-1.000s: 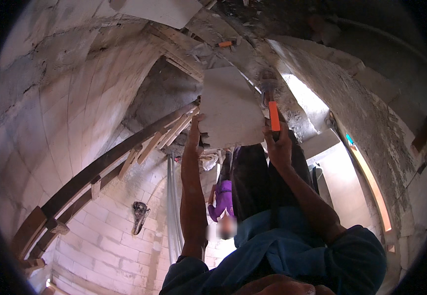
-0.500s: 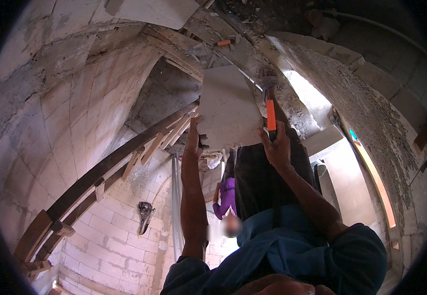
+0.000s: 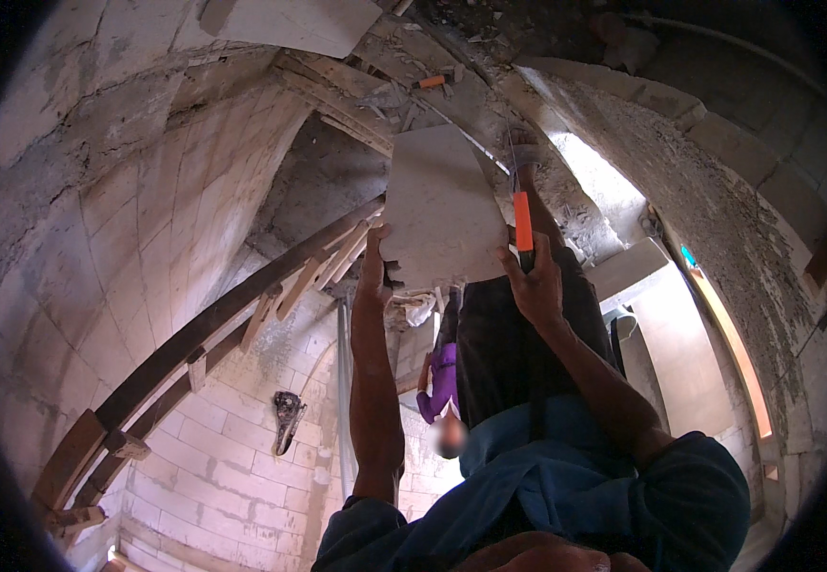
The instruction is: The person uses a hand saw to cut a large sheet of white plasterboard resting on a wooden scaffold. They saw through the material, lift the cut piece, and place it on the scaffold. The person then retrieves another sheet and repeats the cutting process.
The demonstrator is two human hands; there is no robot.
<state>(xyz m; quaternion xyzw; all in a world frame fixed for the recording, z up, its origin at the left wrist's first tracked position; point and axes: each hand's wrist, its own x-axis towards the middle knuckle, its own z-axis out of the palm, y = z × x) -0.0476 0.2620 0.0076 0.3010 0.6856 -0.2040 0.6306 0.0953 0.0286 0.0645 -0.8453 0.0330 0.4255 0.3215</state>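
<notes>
A flat grey-white tile, wide and narrowing toward its far end, is held out in front of me. My left hand grips its left edge near the close corner, fingers curled beneath. At the right edge, my right hand closes around a tool with an orange and black handle while its thumb and fingers touch the tile. A thin metal part of that tool points away from me; its exact kind cannot be made out. My fingertips under the tile are hidden.
A person in purple is below, beyond the tile's near edge. Curved dark timber runs along the left. Another orange-handled object lies among debris ahead. A pale slab is at the far left, a rough wall to the right.
Both hands keep their grip and the tile stays nearly still. The orange-handled tool has turned slightly, its metal part now looking thinner. The background has shifted a little.
</notes>
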